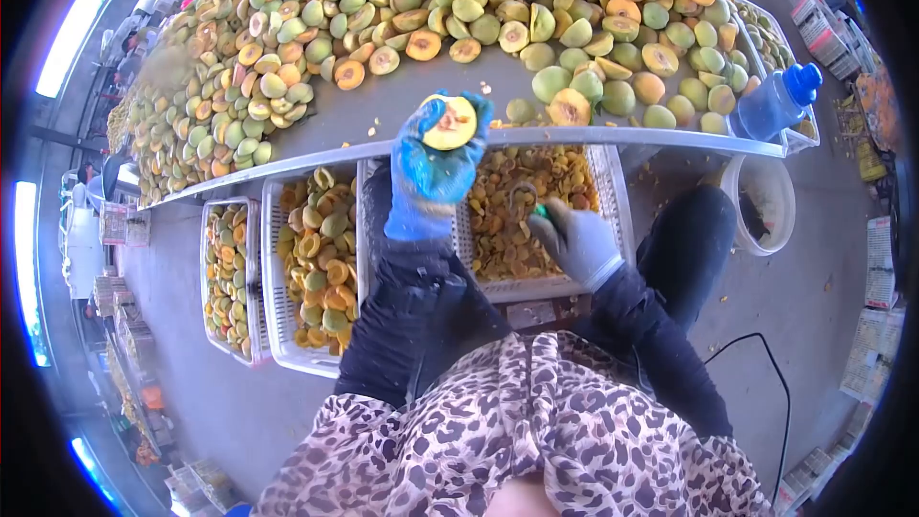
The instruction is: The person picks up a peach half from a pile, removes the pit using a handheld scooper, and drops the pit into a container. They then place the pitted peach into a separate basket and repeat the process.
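My left hand [436, 158], in a blue-stained glove, is closed around a peach half [449, 123] at the table's front edge. The cut face shows pale yellow flesh with a brownish, rough centre. My right hand [582, 247], in a grey glove, grips a pitting tool [538, 214] by its green handle, its thin curved metal end pointing up and left. Under that tool stands a white crate [613, 193] of brownish pits and scraps. Peach halves [469, 10] are heaped over the metal table [402, 101] in front of me.
Two white crates of peach halves, a nearer one [275, 302] and an outer one [251, 297], stand at my left. A blue bottle [773, 101] lies at the table's right corner. Below it is a white bucket [772, 201]. A black cable [783, 393] runs across the floor.
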`<state>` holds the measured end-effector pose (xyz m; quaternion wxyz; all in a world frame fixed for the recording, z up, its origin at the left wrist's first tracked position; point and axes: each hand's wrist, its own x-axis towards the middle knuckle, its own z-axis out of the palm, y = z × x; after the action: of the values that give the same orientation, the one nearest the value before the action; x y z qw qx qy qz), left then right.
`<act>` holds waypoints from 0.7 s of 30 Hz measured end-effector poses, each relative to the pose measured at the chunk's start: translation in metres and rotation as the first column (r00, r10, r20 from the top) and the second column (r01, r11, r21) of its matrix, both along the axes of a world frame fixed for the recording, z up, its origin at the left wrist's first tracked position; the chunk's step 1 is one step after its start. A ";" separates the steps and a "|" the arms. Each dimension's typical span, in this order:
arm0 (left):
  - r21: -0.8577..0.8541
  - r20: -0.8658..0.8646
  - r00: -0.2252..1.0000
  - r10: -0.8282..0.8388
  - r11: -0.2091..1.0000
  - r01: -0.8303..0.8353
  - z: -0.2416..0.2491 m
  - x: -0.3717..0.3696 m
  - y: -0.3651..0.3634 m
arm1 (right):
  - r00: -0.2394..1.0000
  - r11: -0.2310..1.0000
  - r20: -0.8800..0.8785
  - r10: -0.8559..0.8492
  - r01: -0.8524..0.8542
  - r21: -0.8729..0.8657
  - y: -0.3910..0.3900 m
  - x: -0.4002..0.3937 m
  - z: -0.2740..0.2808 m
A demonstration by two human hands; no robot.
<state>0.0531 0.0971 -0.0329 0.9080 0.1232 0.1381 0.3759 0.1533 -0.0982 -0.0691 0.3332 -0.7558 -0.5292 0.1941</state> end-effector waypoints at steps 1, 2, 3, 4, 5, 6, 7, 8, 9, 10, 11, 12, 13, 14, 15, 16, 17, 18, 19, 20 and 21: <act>-0.100 0.065 0.998 0.025 0.995 -0.018 0.010 -0.007 -0.017 | 1.000 0.996 -0.004 -0.013 0.014 0.083 0.003 -0.003 0.012; -0.129 0.117 0.989 -0.086 0.987 0.101 0.017 -0.017 -0.030 | 1.000 0.987 -0.012 -0.025 0.026 0.160 0.005 -0.006 0.023; -0.136 0.115 0.991 -0.076 0.986 0.091 0.023 -0.024 -0.041 | 1.000 0.988 -0.015 -0.016 0.018 0.152 0.007 -0.009 0.034; 0.017 -0.004 0.993 -0.115 0.993 0.115 0.029 -0.028 -0.052 | 0.998 0.980 0.057 -0.013 0.002 0.201 0.010 -0.011 0.045; 0.168 -0.124 0.983 -0.136 0.973 0.156 0.031 -0.031 -0.062 | 0.991 0.968 0.130 -0.017 -0.016 0.251 0.012 -0.013 0.054; 0.743 -0.423 0.881 0.213 0.639 0.202 0.029 -0.031 -0.073 | 0.991 0.968 0.135 -0.015 -0.019 0.249 0.012 -0.015 0.062; 0.741 -0.421 0.882 0.212 0.641 0.200 0.030 -0.033 -0.076 | 0.988 0.969 0.156 -0.004 -0.035 0.244 0.012 -0.018 0.067; 0.563 -0.330 0.941 0.070 0.815 0.137 0.033 -0.034 -0.077 | 0.984 0.970 0.177 0.010 -0.052 0.239 0.009 -0.021 0.070; 0.341 -0.194 0.980 -0.040 0.934 0.106 0.037 -0.034 -0.078 | 0.983 0.970 0.182 0.013 -0.057 0.238 0.007 -0.025 0.071; 0.412 -0.286 0.958 0.007 0.904 0.116 0.042 -0.036 -0.083 | 0.980 0.977 0.199 0.023 -0.064 0.205 0.003 -0.030 0.072; 0.410 -0.282 0.959 0.011 0.905 0.110 0.040 -0.038 -0.086 | 0.976 0.983 0.216 0.034 -0.072 0.171 0.001 -0.034 0.072; 0.504 -0.324 0.942 0.089 0.859 0.092 0.038 -0.038 -0.090 | 0.975 0.983 0.219 0.039 -0.077 0.169 0.000 -0.038 0.073; 0.591 -0.358 0.918 0.169 0.802 0.083 0.035 -0.037 -0.094 | 0.982 0.981 0.186 0.024 -0.059 0.184 -0.001 -0.041 0.073; 0.653 -0.321 0.903 0.286 0.757 -0.008 0.033 -0.035 -0.101 | 0.988 0.979 0.152 0.010 -0.040 0.200 -0.002 -0.044 0.074; 0.652 -0.318 0.903 0.288 0.758 -0.013 0.028 -0.038 -0.101 | 0.988 0.979 0.155 0.013 -0.044 0.198 -0.003 -0.045 0.075; 0.763 -0.321 0.873 0.368 0.647 0.007 0.023 -0.041 -0.101 | 0.982 0.989 0.186 0.032 -0.058 0.136 -0.005 -0.047 0.075; 0.853 -0.311 0.840 0.446 0.520 0.039 0.026 -0.044 -0.102 | 0.975 0.995 0.214 0.051 -0.068 0.074 -0.006 -0.049 0.076; 0.852 -0.311 0.839 0.446 0.522 0.037 0.033 -0.047 -0.099 | 0.975 0.995 0.215 0.053 -0.070 0.072 -0.009 -0.049 0.079; 0.857 -0.354 0.864 0.357 0.494 0.147 0.041 -0.051 -0.096 | 0.972 0.996 0.223 0.079 -0.088 0.028 -0.012 -0.049 0.083; 0.855 -0.399 0.878 0.266 0.454 0.252 0.048 -0.052 -0.092 | 0.967 0.994 0.232 0.106 -0.105 -0.015 -0.015 -0.048 0.085; 0.852 -0.401 0.877 0.264 0.461 0.250 0.046 -0.050 -0.089 | 0.967 0.994 0.231 0.109 -0.107 -0.023 -0.017 -0.045 0.082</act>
<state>0.0028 0.0084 0.0134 0.6430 0.6646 0.1432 0.3527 0.1085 -0.1152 0.0130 0.2540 -0.7450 -0.6040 0.1250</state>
